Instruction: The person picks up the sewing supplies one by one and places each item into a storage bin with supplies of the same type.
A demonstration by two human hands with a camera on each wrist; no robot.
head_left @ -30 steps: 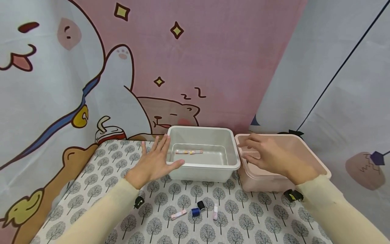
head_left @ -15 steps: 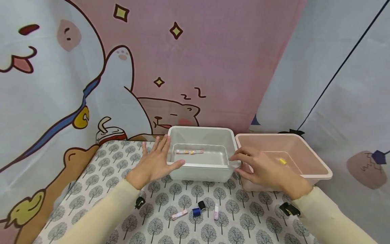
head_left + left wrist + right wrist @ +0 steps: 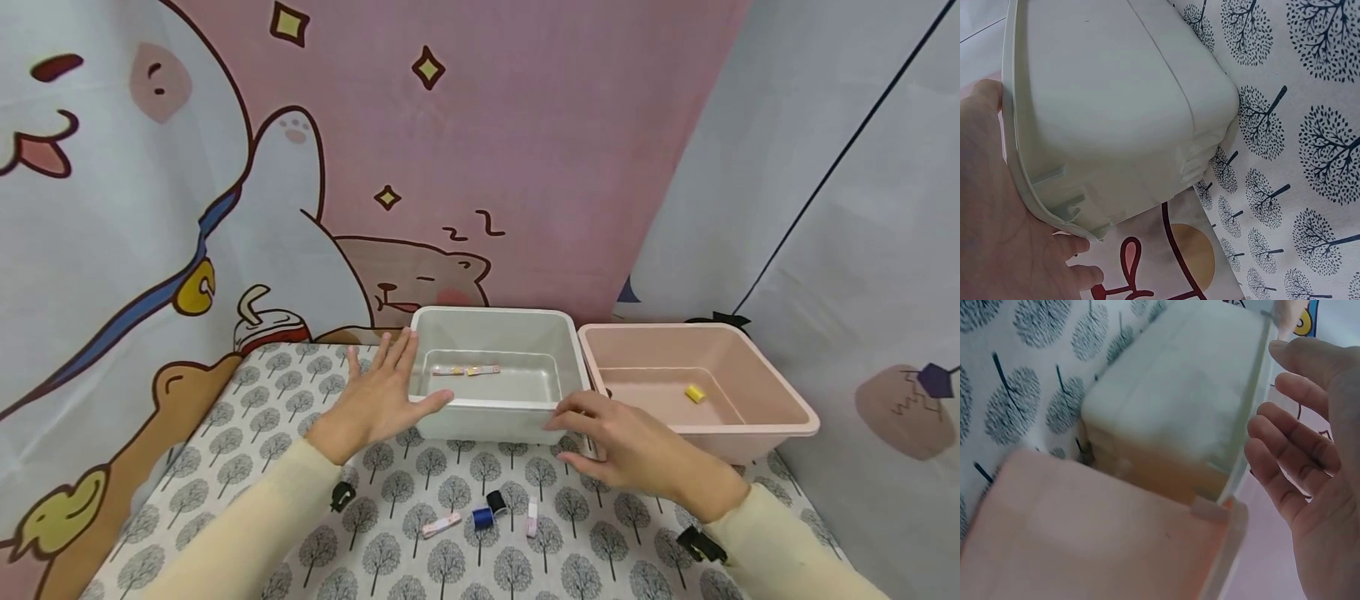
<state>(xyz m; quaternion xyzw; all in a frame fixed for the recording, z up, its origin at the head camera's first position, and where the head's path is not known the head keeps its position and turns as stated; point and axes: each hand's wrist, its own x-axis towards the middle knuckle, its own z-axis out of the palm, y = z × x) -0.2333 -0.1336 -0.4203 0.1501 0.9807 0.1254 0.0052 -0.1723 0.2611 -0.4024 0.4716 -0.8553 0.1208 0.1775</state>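
1. From the head: looks forward and down from well back, over white bin (image 3: 480, 423), pink bin (image 3: 660, 348), left hand (image 3: 378, 404), right hand (image 3: 630, 442) and backdrop (image 3: 540, 167).
2. From the left wrist: faces the white bin's outside up close, rolled sideways, tree-print cloth (image 3: 1291, 144) to the right.
3. From the right wrist: faces both bins up close, rolled the opposite way, cloth to the left.
4. Shares white bin across all three, pink bin between head and right wrist.

Sleeves: long, plain cream on both arms, left sleeve (image 3: 266, 525) and right sleeve (image 3: 783, 546). Cuffs (image 3: 321, 467) end at the wrists. Small black fitting (image 3: 343, 497) by left cuff, black block (image 3: 701, 546) by right; details too small to read. Left hand (image 3: 373, 404), right hand (image 3: 622, 437): bare.
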